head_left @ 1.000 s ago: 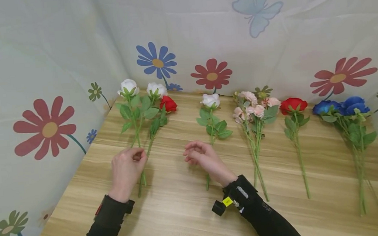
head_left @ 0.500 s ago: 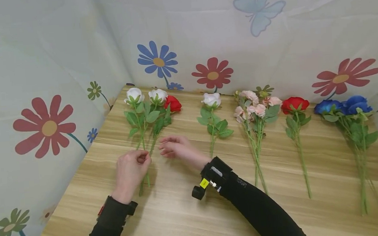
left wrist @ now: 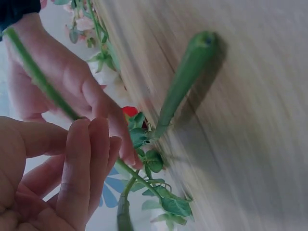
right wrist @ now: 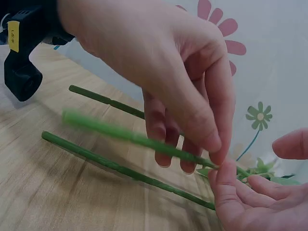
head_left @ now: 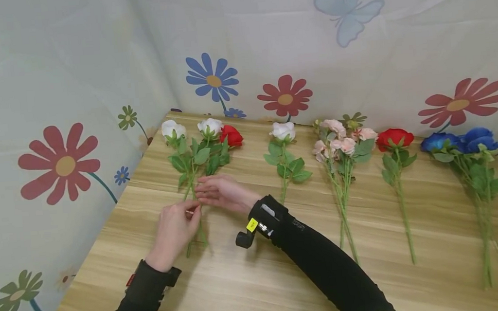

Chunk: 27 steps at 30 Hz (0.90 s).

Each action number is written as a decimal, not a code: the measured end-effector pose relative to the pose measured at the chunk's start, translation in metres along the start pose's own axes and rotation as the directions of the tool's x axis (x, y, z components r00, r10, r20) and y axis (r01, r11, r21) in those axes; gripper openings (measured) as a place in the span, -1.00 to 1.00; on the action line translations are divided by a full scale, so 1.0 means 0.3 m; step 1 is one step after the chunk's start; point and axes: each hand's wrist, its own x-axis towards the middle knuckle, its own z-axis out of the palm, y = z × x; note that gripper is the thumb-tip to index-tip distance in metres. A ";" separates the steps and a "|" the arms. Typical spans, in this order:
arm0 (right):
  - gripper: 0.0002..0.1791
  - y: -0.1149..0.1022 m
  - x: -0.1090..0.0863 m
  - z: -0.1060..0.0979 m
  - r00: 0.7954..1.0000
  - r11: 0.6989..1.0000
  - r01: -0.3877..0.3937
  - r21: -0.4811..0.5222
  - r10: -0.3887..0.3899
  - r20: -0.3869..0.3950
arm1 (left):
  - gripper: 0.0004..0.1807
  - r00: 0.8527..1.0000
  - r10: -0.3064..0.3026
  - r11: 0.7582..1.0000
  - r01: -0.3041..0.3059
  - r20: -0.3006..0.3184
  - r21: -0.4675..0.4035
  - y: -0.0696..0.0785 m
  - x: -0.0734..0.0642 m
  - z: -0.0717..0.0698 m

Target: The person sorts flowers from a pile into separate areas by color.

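My left hand [head_left: 172, 233] pinches a green stem [left wrist: 42, 84] between thumb and fingertips, as the left wrist view shows; it appears to belong to the leftmost white rose [head_left: 173, 128]. From the right wrist view, that stem's lower end sticks out above the table, with two other stems lying near it. My right hand [head_left: 222, 193] reaches in from the right, fingers extended right beside the stems, its thumb apart from them; its fingertips meet those of my left hand. Another white rose [head_left: 209, 125] and a red rose [head_left: 231, 136] lie beside the leftmost one.
On the wooden table [head_left: 259, 281], to the right, lie a single white rose [head_left: 283, 131], a pink flower bunch [head_left: 340, 143], a red rose [head_left: 394, 138] and blue flowers [head_left: 478, 140]. A flower-printed curtain [head_left: 239, 34] hangs behind and along the left.
My right hand has moved left from near the single white rose to the stems at my left hand. The left hand has shifted slightly right, still pinching, and the leftmost roses have shifted a little.
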 end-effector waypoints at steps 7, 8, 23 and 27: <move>-0.43 0.023 0.029 0.000 0.998 0.999 -0.041 0.034 0.042 -0.044 | -0.77 0.999 -0.043 0.999 0.042 -0.032 -0.031 -0.029 -0.010 -0.057; -0.44 0.025 0.030 -0.001 0.998 0.998 -0.043 0.036 0.045 -0.047 | -0.76 0.998 -0.052 0.999 0.052 -0.038 -0.018 -0.038 -0.010 -0.068; -0.45 0.040 0.031 -0.014 0.997 0.998 -0.052 0.020 0.053 -0.058 | -0.54 0.900 -0.251 0.967 0.247 0.357 0.058 -0.126 -0.041 -0.112; -0.44 0.044 0.034 -0.022 0.997 0.998 -0.053 0.020 0.054 -0.060 | -0.62 0.892 -0.238 0.966 0.259 0.383 -0.003 -0.125 -0.036 -0.115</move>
